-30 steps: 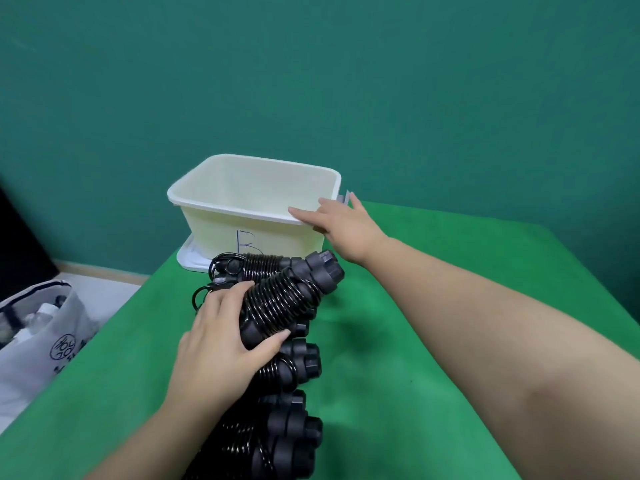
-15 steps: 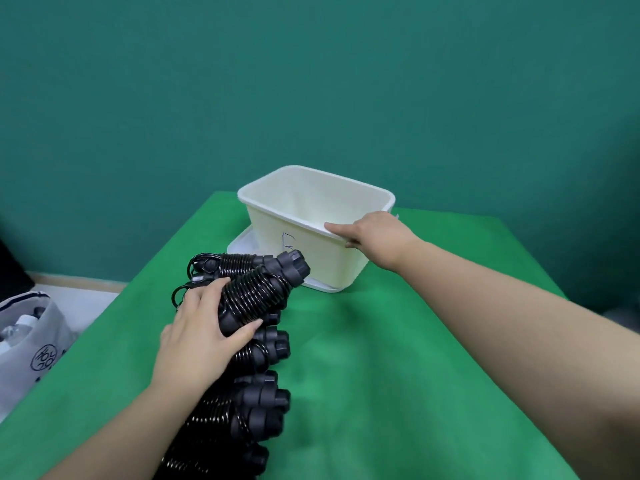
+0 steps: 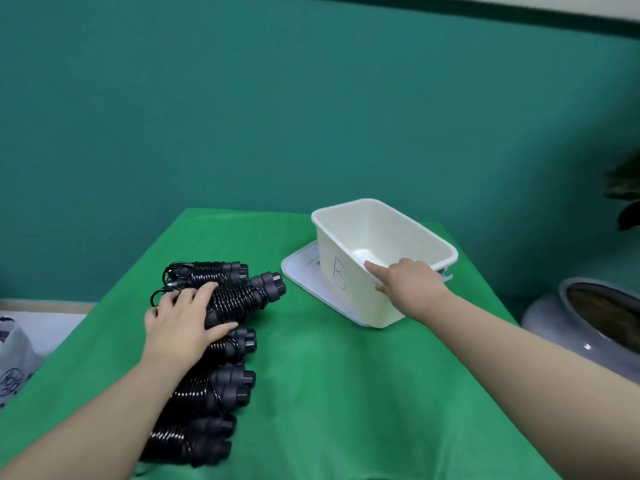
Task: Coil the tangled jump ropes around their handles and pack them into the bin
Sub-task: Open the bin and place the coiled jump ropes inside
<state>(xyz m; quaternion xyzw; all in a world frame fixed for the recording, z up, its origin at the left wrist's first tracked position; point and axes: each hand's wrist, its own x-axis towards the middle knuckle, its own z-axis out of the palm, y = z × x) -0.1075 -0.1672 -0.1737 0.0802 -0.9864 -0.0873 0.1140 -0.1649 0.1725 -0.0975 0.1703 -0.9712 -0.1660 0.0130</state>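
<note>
Several black jump ropes, each coiled round its handles, lie in a row on the green table at the left. My left hand grips the coiled rope second from the far end, which is tilted up over its neighbours. The nearest coiled rope lies by my forearm. A white plastic bin marked "B" stands on its white lid at the back right, and its inside looks empty. My right hand holds the bin's near rim, fingers over the edge.
The green cloth-covered table has free room in the middle and front. A grey ceramic jar stands off the table to the right. A white bag sits on the floor at the left. A teal wall is behind.
The view has swung left, so the bin now appears further right and turned at an angle, my right hand still on its rim. My left hand keeps hold of the same coiled rope.
</note>
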